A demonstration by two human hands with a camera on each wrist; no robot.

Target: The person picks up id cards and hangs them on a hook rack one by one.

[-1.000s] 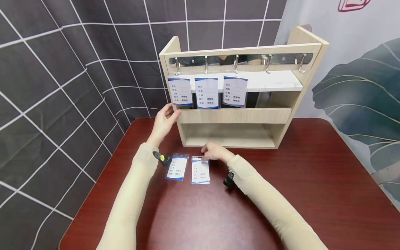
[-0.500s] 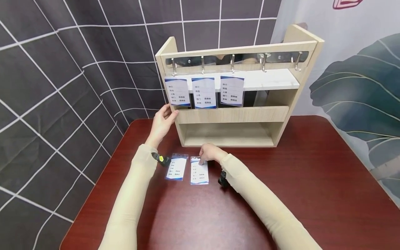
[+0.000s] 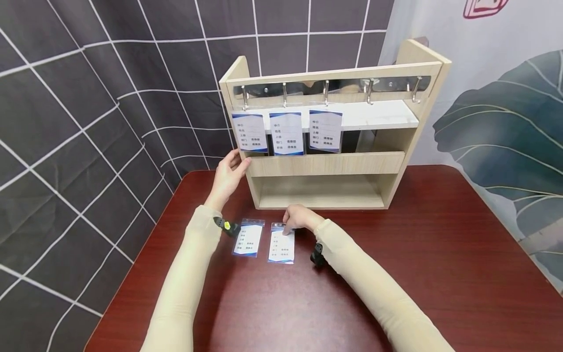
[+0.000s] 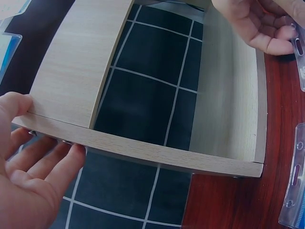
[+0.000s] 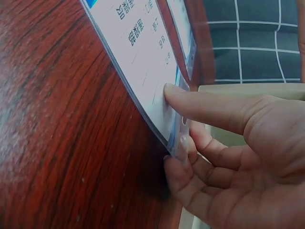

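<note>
My left hand grips the left side panel of a pale wooden rack. In the left wrist view its thumb is on the inner side and its fingers lie along the outer side. On the table, my right hand pinches the top end of a clear-sleeved badge. The right wrist view shows the thumb on the face of this badge and fingers under its slotted edge, that end tilted up off the wood. A second badge lies flat to its left.
Three similar badges, left, middle and right, hang in a row from the rack's metal hooks. Two more hooks, one and another, stand to their right. A dark grid cloth borders the red-brown table.
The right hand has shifted slightly left, its thumb lying further over the badge's face. The left hand stays on the rack's side. The head view has drifted slightly.
</note>
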